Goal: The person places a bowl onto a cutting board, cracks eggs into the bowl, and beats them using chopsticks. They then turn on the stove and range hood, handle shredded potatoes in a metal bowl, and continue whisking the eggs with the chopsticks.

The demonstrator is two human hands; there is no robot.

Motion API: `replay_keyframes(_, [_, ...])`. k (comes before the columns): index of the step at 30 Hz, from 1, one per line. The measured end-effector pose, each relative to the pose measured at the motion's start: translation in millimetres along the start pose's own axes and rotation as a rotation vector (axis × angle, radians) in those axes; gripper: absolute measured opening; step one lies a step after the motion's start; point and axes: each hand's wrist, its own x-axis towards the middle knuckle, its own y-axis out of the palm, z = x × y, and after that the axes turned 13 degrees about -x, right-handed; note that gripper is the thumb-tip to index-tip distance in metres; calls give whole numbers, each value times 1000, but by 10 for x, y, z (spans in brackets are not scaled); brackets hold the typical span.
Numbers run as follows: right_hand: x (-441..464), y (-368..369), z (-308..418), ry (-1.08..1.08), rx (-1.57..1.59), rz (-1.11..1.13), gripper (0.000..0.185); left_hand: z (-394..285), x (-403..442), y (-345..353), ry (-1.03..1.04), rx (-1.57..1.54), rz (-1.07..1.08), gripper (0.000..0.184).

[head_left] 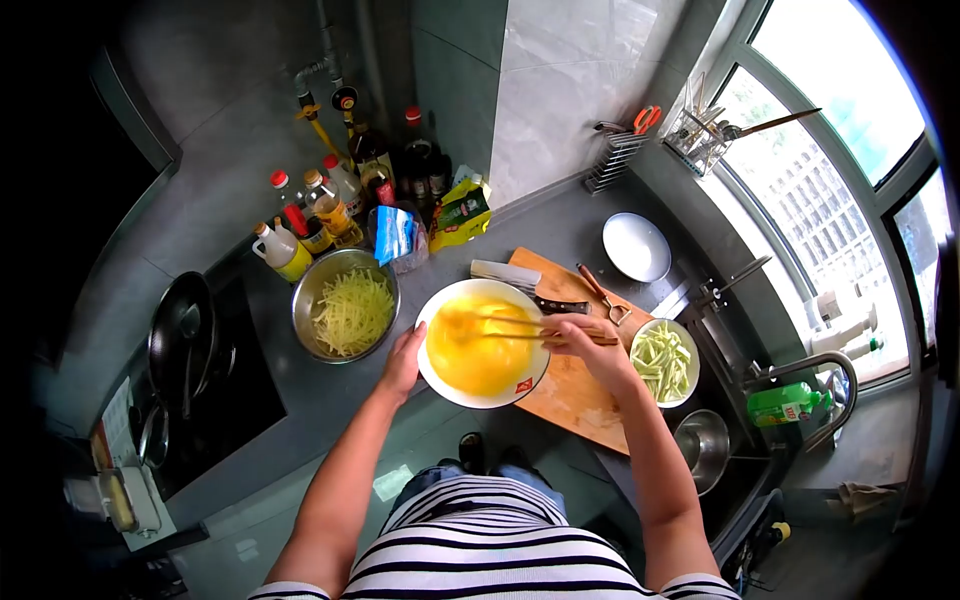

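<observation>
My left hand (404,362) grips the left rim of a white bowl (468,398), held up in front of my body. Yellow beaten egg (475,350) fills much of the bowl. Closed around a pair of wooden chopsticks (575,338), my right hand (590,345) is at the bowl's right side, and the chopstick tips dip into the egg, slightly blurred. Below and to the right lies a wooden cutting board (570,405) with a cleaver (560,306) and a peeler (605,297) on it.
A steel bowl of pale green shreds (350,308) stands left, a bowl of green strips (664,362) right. Sauce bottles (330,208) crowd the back corner. A white plate (636,248) lies near the window. The cooktop with a black wok (182,335) is far left; the sink's faucet (840,375) rises right.
</observation>
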Motion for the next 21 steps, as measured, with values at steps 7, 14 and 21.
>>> replay_keyframes(7, [-39,-98,-63,31,19,-25,28,-108,-44,16,21,-10,44,45])
replay_keyframes(14, [-125,-327,-101,74,34,-59,27,-148,-109,82,40,22,23,45])
replay_keyframes(21, [-100,-185,-269,-1,136,-193,27,-131,-111,13,35,32,-2,46])
